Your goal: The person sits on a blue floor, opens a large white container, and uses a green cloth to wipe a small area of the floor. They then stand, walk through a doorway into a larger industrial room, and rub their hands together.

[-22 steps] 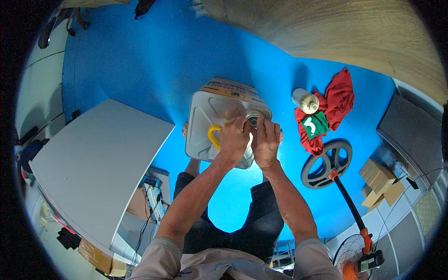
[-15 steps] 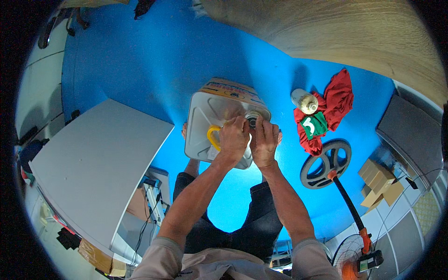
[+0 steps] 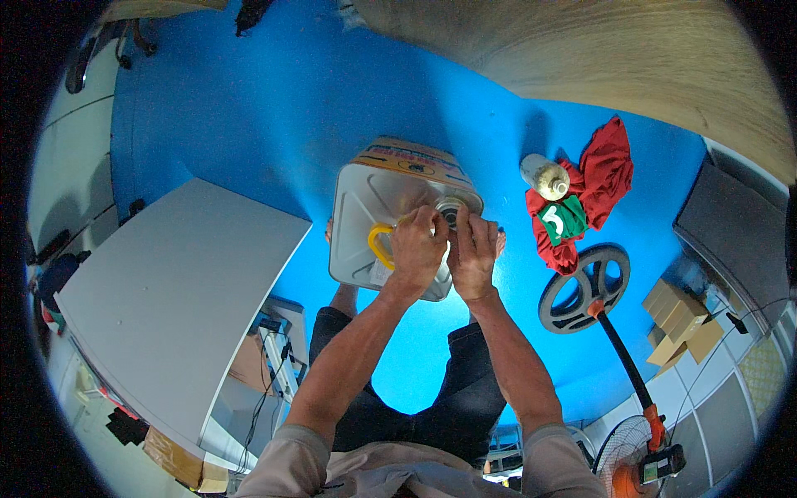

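Note:
A large square metal tin [image 3: 357, 203] with a pale top and an orange printed side stands on the floor between my feet. On its top are a yellow carrying handle [image 3: 377, 242] and a round spout [image 3: 449, 206] at the far right corner. My left hand [image 3: 418, 245] is closed, with curled fingers right beside the handle and the spout's near edge. Close against it, my right hand [image 3: 472, 256] is also closed, its fingertips pressed together at the spout. Whatever is pinched between the fingers is hidden.
To the right on the blue floor [image 3: 249, 108] lie a clear bottle [image 3: 545, 177] and a red cloth [image 3: 606, 166] with a green patch. An orange fan [image 3: 629, 448] on a round base [image 3: 554, 303] stands nearer. A white table [image 3: 174, 290] fills the left; a wooden tabletop [image 3: 598, 50] hangs over the far right.
Both hands stay at the spout with hardly any shift of the fingers. The surroundings on the right sit slightly farther right in the picture; the tin has not visibly moved.

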The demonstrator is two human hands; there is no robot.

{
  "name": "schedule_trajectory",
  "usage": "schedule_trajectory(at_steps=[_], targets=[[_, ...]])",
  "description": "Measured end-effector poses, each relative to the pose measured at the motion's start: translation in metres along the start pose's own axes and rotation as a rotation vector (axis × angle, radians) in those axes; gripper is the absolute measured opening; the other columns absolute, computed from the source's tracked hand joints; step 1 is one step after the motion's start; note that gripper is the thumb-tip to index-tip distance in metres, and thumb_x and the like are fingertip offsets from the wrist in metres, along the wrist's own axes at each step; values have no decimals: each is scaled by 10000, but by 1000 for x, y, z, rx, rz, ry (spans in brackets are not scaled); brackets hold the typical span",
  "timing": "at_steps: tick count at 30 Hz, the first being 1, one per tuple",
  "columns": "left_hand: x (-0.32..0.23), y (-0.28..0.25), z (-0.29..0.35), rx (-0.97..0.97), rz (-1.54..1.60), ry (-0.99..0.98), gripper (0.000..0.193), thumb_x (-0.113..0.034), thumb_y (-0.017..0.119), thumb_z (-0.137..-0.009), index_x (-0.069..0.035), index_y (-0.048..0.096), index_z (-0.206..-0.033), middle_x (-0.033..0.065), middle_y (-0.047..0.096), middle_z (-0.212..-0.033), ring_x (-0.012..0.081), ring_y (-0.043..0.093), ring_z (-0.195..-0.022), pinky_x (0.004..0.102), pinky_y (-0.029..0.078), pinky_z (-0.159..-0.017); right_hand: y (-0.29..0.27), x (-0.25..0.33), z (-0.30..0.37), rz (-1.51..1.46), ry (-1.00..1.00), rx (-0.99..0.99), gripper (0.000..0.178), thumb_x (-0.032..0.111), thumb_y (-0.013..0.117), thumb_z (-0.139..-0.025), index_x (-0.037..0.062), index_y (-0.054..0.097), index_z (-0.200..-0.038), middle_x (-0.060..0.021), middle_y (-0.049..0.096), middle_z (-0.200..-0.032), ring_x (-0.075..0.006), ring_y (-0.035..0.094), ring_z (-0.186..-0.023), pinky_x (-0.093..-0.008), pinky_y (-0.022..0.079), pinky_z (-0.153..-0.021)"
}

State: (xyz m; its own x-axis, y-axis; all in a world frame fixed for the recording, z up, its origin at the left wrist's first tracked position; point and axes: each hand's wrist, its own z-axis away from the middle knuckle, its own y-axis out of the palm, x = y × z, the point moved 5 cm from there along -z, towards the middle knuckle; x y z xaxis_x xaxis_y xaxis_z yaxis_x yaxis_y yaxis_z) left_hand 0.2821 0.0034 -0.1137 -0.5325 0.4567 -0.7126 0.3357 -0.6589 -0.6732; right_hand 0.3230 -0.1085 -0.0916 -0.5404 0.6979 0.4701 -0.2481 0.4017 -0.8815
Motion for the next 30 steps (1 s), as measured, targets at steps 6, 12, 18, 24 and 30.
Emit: schedule_trajectory(at_steps=[6, 12, 18, 24, 30], targets=[[-2, -2, 1, 42, 48, -29, 87, -69, 641, -817, -33, 589, -758, 155, 650, -738, 372, 639, -672, 469, 498, -597, 3, -3, 0, 2, 8, 16, 514, 13, 730, -712, -27, 612, -1211, -92, 558, -970, -258, 504, -841, -397, 398, -756], [-7, -6, -5, 100, 76, -72, 93, -68, 633, -829, -21, 587, -763, 173, 650, -742, 367, 646, -675, 461, 502, -593, 6, -4, 1, -1, -3, 50, 525, 42, 690, -723, -32, 588, -1232, -104, 567, -987, -284, 523, -862, -446, 390, -792], [-3, -7, -6, 190, 95, -73, 111, -75, 626, -843, -6, 587, -765, 204, 649, -771, 397, 636, -700, 486, 498, -622, 3, 0, -2, 8, 18, 95, 518, 31, 710, -717, -48, 591, -1215, -108, 556, -965, -284, 514, -859, -429, 394, -783], [-3, -3, -8, 165, 87, 5, 104, -69, 634, -835, -1, 577, -780, 195, 633, -753, 389, 638, -700, 491, 491, -607, -1, 7, -8, 32, 45, 79, 504, 15, 727, -717, -49, 595, -1199, -113, 549, -968, -287, 510, -853, -415, 403, -782], [-9, -3, -13, 187, 25, 65, 79, -26, 639, -798, -13, 570, -760, 215, 624, -743, 414, 624, -685, 488, 491, -610, 2, 8, -9, 61, 66, 142, 482, 42, 709, -727, -57, 585, -1182, -136, 540, -961, -303, 509, -849, -425, 402, -788]])
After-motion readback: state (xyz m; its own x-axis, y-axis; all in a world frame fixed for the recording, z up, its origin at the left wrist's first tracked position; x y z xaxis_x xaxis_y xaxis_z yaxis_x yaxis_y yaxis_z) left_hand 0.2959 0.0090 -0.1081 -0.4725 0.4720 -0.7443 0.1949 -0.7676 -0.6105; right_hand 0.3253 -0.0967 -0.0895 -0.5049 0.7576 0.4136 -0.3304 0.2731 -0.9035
